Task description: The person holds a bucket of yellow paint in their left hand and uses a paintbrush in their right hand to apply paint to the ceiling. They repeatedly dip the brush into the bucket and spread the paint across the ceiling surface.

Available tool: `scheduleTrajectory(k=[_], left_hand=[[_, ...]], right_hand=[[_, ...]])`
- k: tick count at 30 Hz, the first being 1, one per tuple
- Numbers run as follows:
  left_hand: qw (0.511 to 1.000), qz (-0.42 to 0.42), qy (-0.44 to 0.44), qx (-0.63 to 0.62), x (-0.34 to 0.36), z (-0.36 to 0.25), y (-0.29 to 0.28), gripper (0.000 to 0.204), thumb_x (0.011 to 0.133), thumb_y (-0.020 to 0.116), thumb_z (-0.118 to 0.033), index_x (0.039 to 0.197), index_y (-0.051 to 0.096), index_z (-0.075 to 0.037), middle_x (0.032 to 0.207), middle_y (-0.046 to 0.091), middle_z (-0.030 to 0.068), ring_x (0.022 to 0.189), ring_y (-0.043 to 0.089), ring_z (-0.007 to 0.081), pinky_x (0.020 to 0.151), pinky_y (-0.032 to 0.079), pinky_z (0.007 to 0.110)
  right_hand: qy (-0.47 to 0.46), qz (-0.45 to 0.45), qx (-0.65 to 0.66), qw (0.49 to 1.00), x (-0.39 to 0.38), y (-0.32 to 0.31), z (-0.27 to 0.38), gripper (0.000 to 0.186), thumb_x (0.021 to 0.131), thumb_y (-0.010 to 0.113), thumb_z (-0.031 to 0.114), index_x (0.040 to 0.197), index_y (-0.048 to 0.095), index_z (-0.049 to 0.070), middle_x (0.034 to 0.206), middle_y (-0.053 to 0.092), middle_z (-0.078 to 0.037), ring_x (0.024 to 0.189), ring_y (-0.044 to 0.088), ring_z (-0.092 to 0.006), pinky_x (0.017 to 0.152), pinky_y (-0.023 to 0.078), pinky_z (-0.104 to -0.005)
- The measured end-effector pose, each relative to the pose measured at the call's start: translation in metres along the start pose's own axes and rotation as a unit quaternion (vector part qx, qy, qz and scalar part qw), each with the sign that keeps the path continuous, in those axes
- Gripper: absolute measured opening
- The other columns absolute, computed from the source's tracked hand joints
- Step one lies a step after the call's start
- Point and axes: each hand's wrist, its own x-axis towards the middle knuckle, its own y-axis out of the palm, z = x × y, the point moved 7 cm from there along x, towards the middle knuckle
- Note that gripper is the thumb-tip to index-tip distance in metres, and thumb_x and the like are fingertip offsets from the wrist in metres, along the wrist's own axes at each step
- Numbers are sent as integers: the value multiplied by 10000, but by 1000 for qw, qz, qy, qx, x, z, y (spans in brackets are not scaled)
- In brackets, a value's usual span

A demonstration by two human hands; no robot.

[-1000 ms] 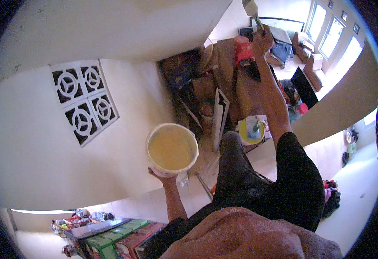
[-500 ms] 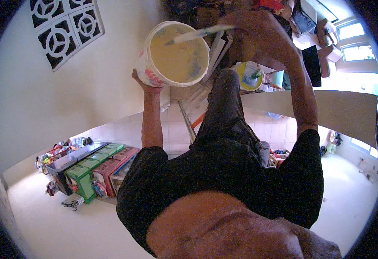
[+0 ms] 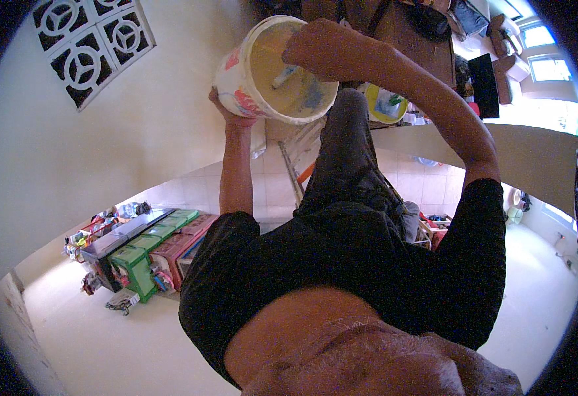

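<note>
A white bucket (image 3: 235, 82) with red markings is tilted so that its mouth faces me. Yellowish paint coats the inside, with bluish-grey smears along the lower right wall. My left hand (image 3: 233, 112) supports it from below at its left side, fingers partly hidden behind it. Over the bucket's mouth, my right hand (image 3: 319, 49) is closed round a slim, pale tool that looks like a paintbrush (image 3: 285, 75). Its whitish end points down and left inside the bucket; the rest is covered by my fingers.
A yellow-rimmed container (image 3: 386, 105) sits beyond my knee on the right. A patterned vent block (image 3: 81, 66) is set in the left wall. Green (image 3: 134, 267) and red bins (image 3: 178, 251) stand lower left. A ladder rail (image 3: 289, 168) shows below the bucket.
My right hand has swung left and brought the brush down into the bucket's mouth. The bucket has shifted slightly right and tilts more, with my left hand still on it.
</note>
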Motion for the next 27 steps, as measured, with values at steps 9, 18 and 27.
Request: scheduleTrajectory(k=[9, 18, 27], left_hand=[[999, -20, 17, 21, -10, -1, 6, 865, 757, 386, -735, 1450, 344, -220, 1426, 433, 93, 1285, 419, 352, 1045, 344, 557], [996, 30, -24, -84, -2, 11, -9, 870, 758, 428, -711, 1406, 390, -130, 1362, 480, 95, 1200, 488, 330, 971, 447, 508], [998, 40, -16, -46, -13, 12, 20, 893, 774, 407, -749, 1419, 378, -132, 1391, 461, 111, 1233, 467, 330, 997, 419, 518]], right_hand=[[87, -45, 107, 989, -18, -18, -21, 175, 774, 611, 61, 933, 676, 26, 827, 680, -169, 784, 669, -347, 700, 555, -429], [163, -95, 497, 847, -46, 26, -50, 243, 830, 681, 166, 987, 676, -20, 729, 679, -87, 551, 619, -142, 533, 512, -292], [23, -343, 95, 934, -71, 3, -31, 269, 778, 657, 87, 1045, 659, 56, 1051, 683, -123, 885, 686, -292, 733, 570, -377]])
